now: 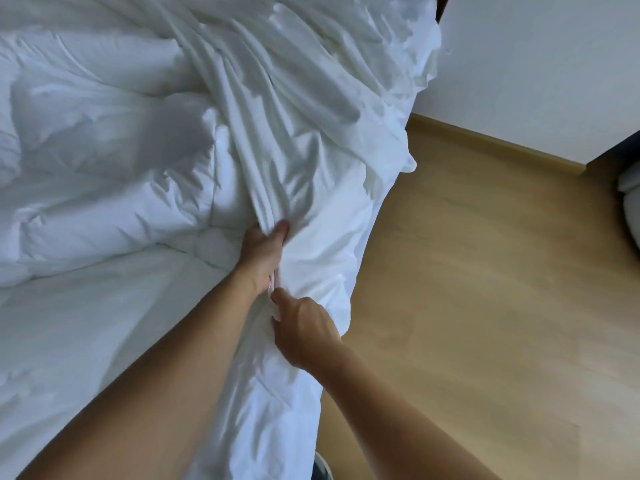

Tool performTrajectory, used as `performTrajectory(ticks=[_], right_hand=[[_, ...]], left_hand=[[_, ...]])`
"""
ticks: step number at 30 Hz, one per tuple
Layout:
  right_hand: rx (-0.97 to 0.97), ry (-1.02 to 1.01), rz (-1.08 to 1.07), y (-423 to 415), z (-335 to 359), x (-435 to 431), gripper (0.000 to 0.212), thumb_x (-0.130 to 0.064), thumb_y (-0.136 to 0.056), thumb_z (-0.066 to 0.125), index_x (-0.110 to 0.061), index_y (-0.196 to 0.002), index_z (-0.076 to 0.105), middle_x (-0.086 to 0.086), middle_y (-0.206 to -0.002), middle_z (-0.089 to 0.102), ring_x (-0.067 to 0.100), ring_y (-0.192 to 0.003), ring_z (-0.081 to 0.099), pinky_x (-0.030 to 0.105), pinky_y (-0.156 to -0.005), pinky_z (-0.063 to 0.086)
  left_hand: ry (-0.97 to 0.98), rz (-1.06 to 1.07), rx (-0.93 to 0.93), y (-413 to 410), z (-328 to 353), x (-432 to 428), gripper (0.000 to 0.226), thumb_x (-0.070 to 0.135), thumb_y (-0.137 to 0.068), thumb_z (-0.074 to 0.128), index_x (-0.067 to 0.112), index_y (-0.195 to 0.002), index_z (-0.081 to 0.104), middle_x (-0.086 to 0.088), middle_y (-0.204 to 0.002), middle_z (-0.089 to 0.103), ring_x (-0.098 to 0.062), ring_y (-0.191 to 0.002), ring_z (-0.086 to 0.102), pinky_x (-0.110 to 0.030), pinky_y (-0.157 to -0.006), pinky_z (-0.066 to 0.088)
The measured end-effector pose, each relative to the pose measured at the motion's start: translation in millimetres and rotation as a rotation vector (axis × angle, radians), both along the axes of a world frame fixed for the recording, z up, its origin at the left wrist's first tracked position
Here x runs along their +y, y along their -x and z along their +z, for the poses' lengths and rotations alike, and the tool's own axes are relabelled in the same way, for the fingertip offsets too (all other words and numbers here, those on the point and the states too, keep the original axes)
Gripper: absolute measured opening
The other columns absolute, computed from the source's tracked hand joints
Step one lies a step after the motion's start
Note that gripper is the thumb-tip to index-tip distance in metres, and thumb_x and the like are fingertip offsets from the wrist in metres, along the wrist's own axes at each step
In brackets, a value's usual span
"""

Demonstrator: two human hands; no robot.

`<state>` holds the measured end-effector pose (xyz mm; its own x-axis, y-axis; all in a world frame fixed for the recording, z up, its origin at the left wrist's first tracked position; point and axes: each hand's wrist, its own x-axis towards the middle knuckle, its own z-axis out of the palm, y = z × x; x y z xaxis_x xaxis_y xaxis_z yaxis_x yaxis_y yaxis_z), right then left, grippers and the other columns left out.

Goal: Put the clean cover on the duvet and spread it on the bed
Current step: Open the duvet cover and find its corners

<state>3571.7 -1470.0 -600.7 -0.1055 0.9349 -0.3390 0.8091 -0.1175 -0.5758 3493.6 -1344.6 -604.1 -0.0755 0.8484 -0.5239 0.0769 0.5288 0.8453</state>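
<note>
The puffy duvet [90, 174] lies heaped to the left of my left hand [265, 245], whose fingers are clamped round a bunched fold of the white cover [298, 133] fanning away beyond it. Just below, my right hand [306, 329] pinches the same cloth; wooden floor [485, 289] lies to its right.

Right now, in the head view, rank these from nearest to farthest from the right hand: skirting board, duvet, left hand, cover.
1. cover: pinched by the right hand itself.
2. left hand: just beyond it, also gripping the cover.
3. duvet: farther left, quilted and puffy.
4. skirting board: across the floor, upper right.
</note>
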Motion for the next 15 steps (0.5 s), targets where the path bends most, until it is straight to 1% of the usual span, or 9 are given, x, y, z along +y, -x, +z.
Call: performTrajectory(ticks=[2,4,5,7,9,10,12,13,15], right_hand=[[0.033,0.064,0.017,-7,4,-1,0.019,-0.026,-0.095,0.051,-0.024,-0.114,0.05,0.011,-0.086,0.061,0.041,-0.083,0.06,0.038,-0.066,0.045],[0.076,0.164,0.063,-12,15,-1,0.025,-0.037,-0.094,0.057,-0.028,-0.117,0.06,0.007,-0.104,0.069,0.033,-0.097,0.064,0.038,-0.077,0.051],[0.104,0.157,0.029,-12,22,1,0.025,-0.041,-0.093,0.059,-0.028,-0.114,0.064,0.004,-0.104,0.07,0.028,-0.098,0.065,0.038,-0.08,0.052],[0.17,-0.031,-0.203,-7,37,16,0.024,-0.043,-0.091,0.06,-0.024,-0.104,0.068,0.0,-0.097,0.068,0.023,-0.092,0.066,0.036,-0.078,0.053],[0.192,-0.209,-0.366,4,47,42,0.03,-0.041,-0.09,0.063,-0.02,-0.112,0.065,0.001,-0.104,0.062,0.022,-0.097,0.062,0.036,-0.08,0.052],[0.169,-0.23,-0.355,11,48,58,0.039,-0.042,-0.089,0.065,-0.018,-0.119,0.061,0.004,-0.11,0.06,0.024,-0.103,0.059,0.038,-0.083,0.051],[0.035,-0.2,-0.275,29,45,93,0.053,-0.043,-0.085,0.068,-0.015,-0.126,0.051,0.008,-0.12,0.053,0.029,-0.11,0.053,0.041,-0.089,0.048],[-0.063,-0.174,-0.257,36,40,110,0.053,-0.04,-0.085,0.068,-0.015,-0.127,0.048,0.01,-0.123,0.051,0.031,-0.113,0.051,0.043,-0.092,0.046],[-0.202,-0.157,-0.249,42,29,137,0.044,-0.026,-0.087,0.061,-0.014,-0.125,0.043,0.012,-0.125,0.049,0.034,-0.117,0.051,0.043,-0.094,0.046]], left_hand=[[0.055,0.069,0.115,12,-12,-26,0.031,0.044,-0.1,0.056,0.017,-0.106,0.07,-0.001,-0.102,0.075,-0.021,-0.097,0.071,-0.039,-0.091,0.058],[0.137,0.139,0.17,32,-24,-51,0.047,0.052,-0.101,0.049,0.014,-0.119,0.068,-0.007,-0.109,0.073,-0.026,-0.102,0.069,-0.041,-0.093,0.056],[0.145,0.134,0.197,37,-29,-58,0.049,0.052,-0.101,0.047,0.011,-0.121,0.068,-0.009,-0.11,0.073,-0.027,-0.101,0.069,-0.039,-0.091,0.056],[0.145,0.115,0.168,31,-32,-59,0.044,0.045,-0.103,0.047,0.01,-0.109,0.072,-0.006,-0.094,0.076,-0.023,-0.088,0.071,-0.028,-0.071,0.056],[0.131,0.092,0.077,16,-26,-59,0.033,0.034,-0.106,0.044,0.015,-0.099,0.071,0.003,-0.082,0.073,-0.012,-0.072,0.069,-0.02,-0.057,0.052],[0.119,0.089,0.053,10,-24,-61,0.031,0.028,-0.107,0.041,0.016,-0.105,0.07,0.001,-0.087,0.071,-0.003,-0.067,0.067,-0.017,-0.056,0.05],[0.136,0.077,0.031,2,-25,-68,0.032,0.018,-0.107,0.042,0.0,-0.122,0.064,-0.016,-0.104,0.067,0.003,-0.064,0.062,-0.01,-0.052,0.047],[0.144,0.06,0.024,-2,-25,-73,0.034,0.019,-0.105,0.046,-0.004,-0.125,0.061,-0.024,-0.113,0.066,-0.003,-0.07,0.063,-0.01,-0.053,0.046],[0.139,0.015,0.026,-9,-25,-79,0.044,0.038,-0.09,0.048,0.006,-0.115,0.066,-0.018,-0.109,0.069,-0.017,-0.082,0.065,-0.019,-0.065,0.045]])
